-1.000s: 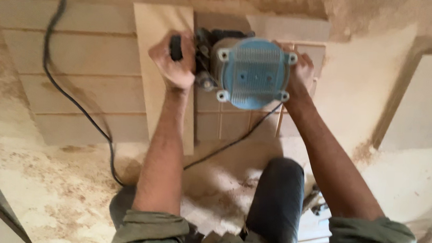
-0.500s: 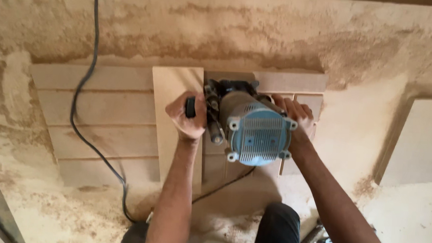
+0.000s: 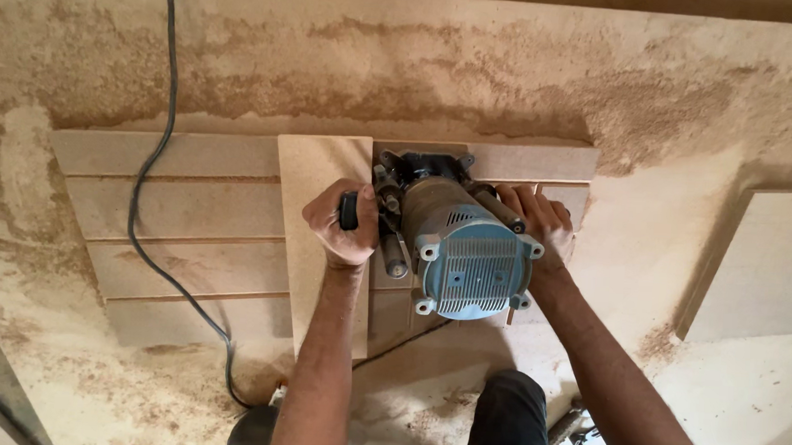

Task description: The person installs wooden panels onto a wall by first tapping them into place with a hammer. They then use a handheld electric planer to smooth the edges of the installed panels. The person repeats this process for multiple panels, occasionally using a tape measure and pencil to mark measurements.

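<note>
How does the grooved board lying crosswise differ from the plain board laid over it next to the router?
The grooved board lies crosswise with long parallel slots cut in it; the plain board runs toward the person and shows no slots. The grooved one lies underneath and is wider; the plain one rests on top, beside the router, under the left hand. Both are flat, tan and dusted with sawdust.

Single view, head-worn camera, looking steeply down and slightly forward over the person's own arms. Close range: the router point(image 3: 458, 244) sits mid-frame, the grooved board point(image 3: 189, 212) fills the centre-left, a knee shows at the bottom edge. The far top edge reaches the dusty floor point(image 3: 513, 66). No second view to overlap with.
</note>
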